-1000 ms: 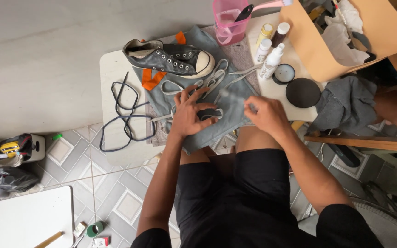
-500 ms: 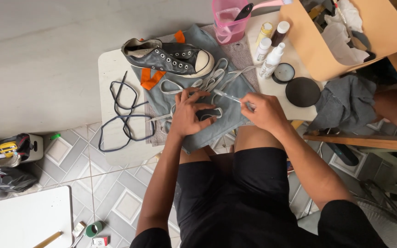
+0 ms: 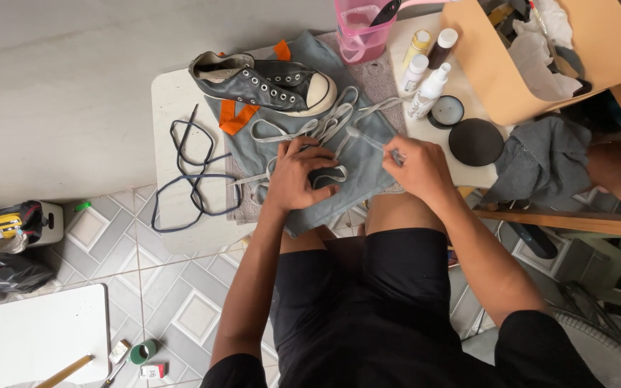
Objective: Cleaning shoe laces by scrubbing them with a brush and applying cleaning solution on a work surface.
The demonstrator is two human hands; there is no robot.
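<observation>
My left hand [image 3: 297, 172] presses down on a dark shoe that lies under it on a grey-blue cloth [image 3: 357, 162], with a grey lace looped over the fingers. My right hand [image 3: 417, 165] pinches the grey shoelace [image 3: 339, 126] and draws it taut to the right. The lace trails in loops toward a black lace-less sneaker [image 3: 264, 80] lying on its side at the far end of the cloth. Orange strips [image 3: 235, 117] lie beside that sneaker. A dark lace [image 3: 188, 179] is coiled on the white table [image 3: 174, 97] to the left.
A pink container [image 3: 359, 32], several small bottles [image 3: 425, 72], a round tin [image 3: 447, 111] and a black lid [image 3: 476, 141] stand at the table's far right. A tan box [image 3: 583, 43] with rags sits beyond. Grey clothing [image 3: 540, 162] lies right. Tiled floor holds clutter at the left.
My right hand has pulled the grey lace out to the right and drawn it tight. My left hand stays pressed on the dark shoe.
</observation>
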